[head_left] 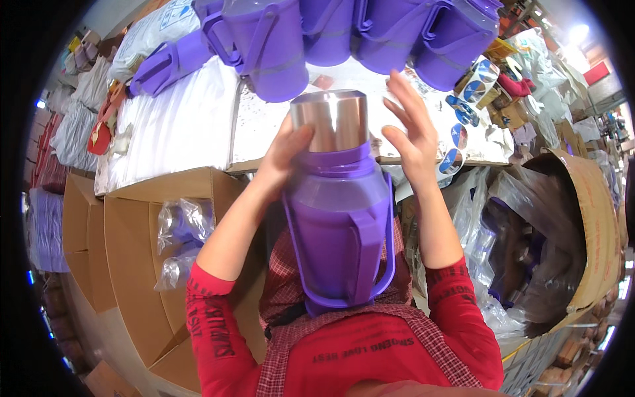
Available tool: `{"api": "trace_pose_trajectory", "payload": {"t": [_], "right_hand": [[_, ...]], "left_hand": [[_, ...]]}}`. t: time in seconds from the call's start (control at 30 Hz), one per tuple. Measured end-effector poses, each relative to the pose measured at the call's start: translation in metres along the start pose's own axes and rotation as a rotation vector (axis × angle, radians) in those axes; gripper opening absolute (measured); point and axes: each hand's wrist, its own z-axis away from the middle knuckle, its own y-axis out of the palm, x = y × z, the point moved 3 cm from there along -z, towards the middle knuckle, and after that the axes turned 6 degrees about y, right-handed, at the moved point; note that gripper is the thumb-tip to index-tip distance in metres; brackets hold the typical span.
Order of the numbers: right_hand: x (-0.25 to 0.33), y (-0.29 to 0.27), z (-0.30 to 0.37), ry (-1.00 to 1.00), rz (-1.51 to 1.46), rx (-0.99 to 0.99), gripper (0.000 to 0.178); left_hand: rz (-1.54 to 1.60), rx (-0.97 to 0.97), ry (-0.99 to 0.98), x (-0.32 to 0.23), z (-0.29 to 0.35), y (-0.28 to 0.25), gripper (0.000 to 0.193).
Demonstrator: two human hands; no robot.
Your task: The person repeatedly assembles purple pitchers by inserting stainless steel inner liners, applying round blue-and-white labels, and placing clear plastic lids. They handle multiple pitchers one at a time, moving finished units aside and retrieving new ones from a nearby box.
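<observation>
A purple vacuum jug [324, 245] stands upright between my arms, against my checked apron, with its side handle facing me and a carrying handle around it. On its neck sits a shiny steel cup-shaped lid [331, 122]. My left hand [281, 155] grips the left side of this lid, thumb in front and the other fingers mostly hidden behind it. To the right of the lid, my right hand [415, 135] is held up with its fingers apart, touching nothing.
Several purple jugs [268, 49] line the table's [261, 132] far side; another jug [172, 63] lies tilted at left. White plastic bags [178, 126] are stacked on the left. An open carton [142, 264] stands lower left, and a plastic-lined carton [598, 231] on the right. Round stickers [456, 135] lie at right.
</observation>
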Motion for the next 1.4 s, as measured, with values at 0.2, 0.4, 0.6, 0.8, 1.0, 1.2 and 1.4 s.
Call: {"api": "trace_pose_trajectory", "payload": {"t": [0.2, 0.4, 0.6, 0.8, 1.0, 1.2, 1.4], "right_hand": [[-0.075, 0.036, -0.006, 0.240, -0.410, 0.310, 0.063], [-0.091, 0.037, 0.003, 0.336, -0.447, 0.279, 0.058], [-0.094, 0.032, 0.004, 0.333, -0.459, 0.270, 0.061], [-0.089, 0.024, 0.011, 0.326, -0.437, 0.228, 0.064], [-0.085, 0.015, 0.016, 0.227, -0.366, 0.204, 0.066], [-0.088, 0.012, 0.017, 0.230, -0.359, 0.135, 0.069], [-0.082, 0.033, -0.002, 0.311, -0.283, 0.365, 0.063]], "left_hand": [[-0.303, -0.087, 0.077, 0.009, -0.008, -0.013, 0.093], [-0.320, -0.060, -0.056, 0.018, -0.013, -0.025, 0.089], [-0.353, -0.019, -0.080, 0.022, -0.018, -0.021, 0.089], [-0.393, -0.021, -0.042, 0.021, -0.019, -0.017, 0.095], [-0.334, 0.058, -0.049, 0.021, -0.019, -0.006, 0.096], [-0.285, 0.095, 0.047, 0.027, -0.023, -0.012, 0.092], [-0.403, 0.027, 0.018, 0.008, -0.015, -0.040, 0.082]]}}
